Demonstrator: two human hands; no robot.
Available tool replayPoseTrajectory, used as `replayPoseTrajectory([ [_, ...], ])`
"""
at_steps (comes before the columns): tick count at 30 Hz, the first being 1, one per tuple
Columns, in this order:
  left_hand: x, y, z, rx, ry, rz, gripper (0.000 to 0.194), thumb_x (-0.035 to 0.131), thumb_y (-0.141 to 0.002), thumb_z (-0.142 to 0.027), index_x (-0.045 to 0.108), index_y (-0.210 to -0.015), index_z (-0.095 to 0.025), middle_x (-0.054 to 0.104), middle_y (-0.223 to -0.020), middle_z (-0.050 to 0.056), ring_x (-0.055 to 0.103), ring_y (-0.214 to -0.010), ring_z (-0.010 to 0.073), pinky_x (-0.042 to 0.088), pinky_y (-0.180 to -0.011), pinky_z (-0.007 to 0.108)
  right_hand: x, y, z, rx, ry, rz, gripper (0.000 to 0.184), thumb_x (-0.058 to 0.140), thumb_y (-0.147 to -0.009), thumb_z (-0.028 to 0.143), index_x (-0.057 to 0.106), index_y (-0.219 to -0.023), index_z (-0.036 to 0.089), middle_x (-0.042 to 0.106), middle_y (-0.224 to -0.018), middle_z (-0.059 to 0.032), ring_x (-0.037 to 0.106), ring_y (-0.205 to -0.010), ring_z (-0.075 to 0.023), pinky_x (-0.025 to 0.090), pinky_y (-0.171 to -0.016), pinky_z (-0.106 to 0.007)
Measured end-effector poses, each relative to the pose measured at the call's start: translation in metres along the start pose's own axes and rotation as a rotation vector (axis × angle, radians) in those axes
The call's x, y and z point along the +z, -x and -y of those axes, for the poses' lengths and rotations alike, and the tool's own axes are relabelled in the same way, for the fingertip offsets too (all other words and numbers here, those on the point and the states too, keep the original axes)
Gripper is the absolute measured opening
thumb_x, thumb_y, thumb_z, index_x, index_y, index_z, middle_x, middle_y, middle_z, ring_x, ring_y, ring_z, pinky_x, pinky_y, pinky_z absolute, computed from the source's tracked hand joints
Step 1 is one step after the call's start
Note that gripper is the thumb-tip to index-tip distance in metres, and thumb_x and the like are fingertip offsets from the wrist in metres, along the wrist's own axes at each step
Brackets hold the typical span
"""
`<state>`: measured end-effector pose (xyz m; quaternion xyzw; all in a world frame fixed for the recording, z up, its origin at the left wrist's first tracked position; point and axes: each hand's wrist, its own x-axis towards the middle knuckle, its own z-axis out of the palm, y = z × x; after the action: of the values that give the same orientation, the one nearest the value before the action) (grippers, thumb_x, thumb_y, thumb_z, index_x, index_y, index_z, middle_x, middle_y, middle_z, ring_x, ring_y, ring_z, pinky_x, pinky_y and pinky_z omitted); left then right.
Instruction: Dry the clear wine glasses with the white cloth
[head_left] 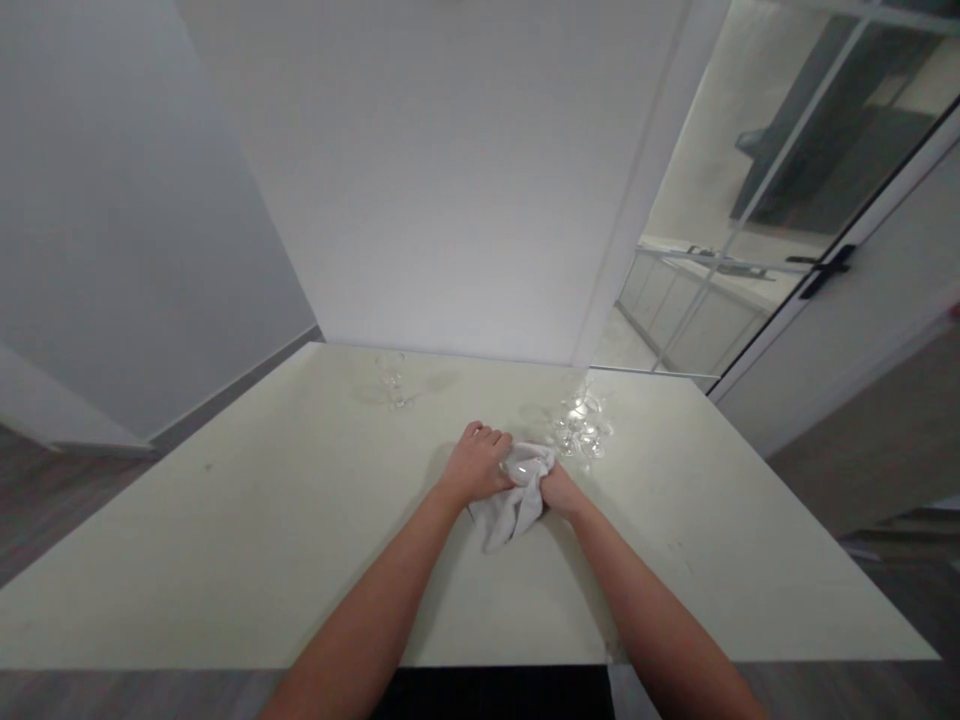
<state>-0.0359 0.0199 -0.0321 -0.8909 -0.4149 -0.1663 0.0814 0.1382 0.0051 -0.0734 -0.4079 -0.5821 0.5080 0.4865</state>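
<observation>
Above the middle of the table, my left hand (478,465) is closed around a clear glass (521,467) whose round opening faces up and toward me. A light grey cloth (506,518) wraps the glass on its right side and hangs down below it. My right hand (559,490) is closed on the cloth, pressing it to the glass; its fingertips are hidden behind the fabric. Just beyond my right hand lies a cluster of clear glassware (583,425), its pieces hard to tell apart. A single clear stemmed glass (391,376) stands apart at the far left.
The pale table (225,560) reaches back to a white wall panel (450,180). At the right is a glazed door with a black handle (829,270), and cabinets show through its panes. A grey wall (142,200) rises at the left.
</observation>
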Motion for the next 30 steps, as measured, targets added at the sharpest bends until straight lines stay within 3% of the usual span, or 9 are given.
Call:
replayPoseTrajectory([
  [4,0.0,0.0,-0.003,0.128,0.037,-0.033,0.046,0.07,-0.074,-0.049,0.056,-0.104,-0.017,0.066,-0.098,0.009,0.06,-0.097,0.0267,0.037,-0.098,0.042,-0.004,0.0,-0.006,-0.087,0.113,-0.057,0.01,0.061,-0.064,0.027,0.062,-0.072,0.021,0.065,-0.073,-0.002,0.057,-0.072,-0.0183,0.05,-0.069,-0.03],
  [9,-0.001,-0.001,-0.009,0.188,0.05,-0.07,0.052,0.065,-0.078,-0.054,0.054,-0.111,-0.015,0.066,-0.103,0.012,0.061,-0.097,0.0283,0.041,-0.085,0.04,-0.01,-0.002,-0.013,-0.113,0.181,-0.048,0.013,0.061,-0.064,0.031,0.054,-0.062,0.02,0.059,-0.063,-0.0002,0.05,-0.064,-0.0159,0.046,-0.063,-0.029],
  [12,-0.008,-0.002,-0.008,0.157,0.056,-0.01,0.056,0.066,-0.073,-0.06,0.056,-0.106,-0.015,0.068,-0.097,0.012,0.064,-0.092,0.0288,0.042,-0.082,0.039,-0.004,0.001,-0.012,-0.093,0.173,-0.064,0.015,0.058,-0.065,0.033,0.052,-0.059,0.02,0.057,-0.06,0.0007,0.048,-0.061,-0.0151,0.044,-0.059,-0.027],
  [15,-0.014,-0.001,-0.006,0.054,0.056,0.124,0.062,0.068,-0.065,-0.066,0.058,-0.102,-0.017,0.069,-0.084,0.011,0.067,-0.082,0.0294,0.043,-0.074,0.037,0.001,0.006,-0.009,-0.048,0.169,-0.026,0.015,0.053,-0.068,0.031,0.051,-0.058,0.02,0.056,-0.057,0.001,0.046,-0.056,-0.0144,0.041,-0.054,-0.026],
  [19,-0.016,0.002,-0.003,-0.012,0.082,0.269,0.068,0.066,-0.059,-0.074,0.061,-0.099,-0.019,0.07,-0.08,0.011,0.068,-0.078,0.0323,0.043,-0.069,0.036,0.001,0.01,0.002,-0.15,0.553,0.021,0.011,0.056,-0.07,0.026,0.055,-0.061,0.02,0.06,-0.06,-0.001,0.048,-0.056,-0.0149,0.035,-0.057,-0.026],
  [22,-0.016,0.005,-0.003,-0.026,0.126,0.311,0.072,0.066,-0.056,-0.078,0.063,-0.097,-0.02,0.07,-0.082,0.012,0.067,-0.079,0.0328,0.044,-0.071,0.037,-0.002,0.011,0.009,-0.26,0.818,-0.018,0.005,0.06,-0.07,0.023,0.059,-0.067,0.019,0.061,-0.063,-0.0029,0.049,-0.059,-0.0153,0.034,-0.06,-0.026],
  [24,-0.017,0.006,-0.004,-0.02,0.146,0.249,0.074,0.066,-0.057,-0.077,0.062,-0.103,-0.019,0.07,-0.087,0.013,0.067,-0.085,0.0324,0.044,-0.077,0.039,-0.003,0.009,0.008,-0.253,0.758,-0.043,0.006,0.058,-0.071,0.024,0.059,-0.067,0.02,0.06,-0.061,-0.0018,0.047,-0.058,-0.0147,0.033,-0.059,-0.026],
  [27,-0.018,0.005,-0.006,0.017,0.162,0.088,0.075,0.057,-0.067,-0.079,0.059,-0.112,-0.018,0.068,-0.1,0.015,0.063,-0.097,0.0315,0.041,-0.087,0.04,-0.003,0.005,0.001,-0.132,0.429,-0.077,0.017,0.055,-0.071,0.033,0.053,-0.06,0.021,0.056,-0.056,0.001,0.043,-0.053,-0.0141,0.033,-0.054,-0.026],
  [30,-0.016,0.003,-0.009,-0.025,0.134,0.099,0.078,0.044,-0.072,-0.084,0.061,-0.106,-0.016,0.069,-0.093,0.016,0.065,-0.09,0.0318,0.042,-0.081,0.039,-0.004,0.003,-0.004,-0.069,0.326,-0.087,0.026,0.056,-0.071,0.042,0.05,-0.057,0.021,0.054,-0.054,0.0009,0.042,-0.053,-0.0143,0.033,-0.053,-0.027],
])
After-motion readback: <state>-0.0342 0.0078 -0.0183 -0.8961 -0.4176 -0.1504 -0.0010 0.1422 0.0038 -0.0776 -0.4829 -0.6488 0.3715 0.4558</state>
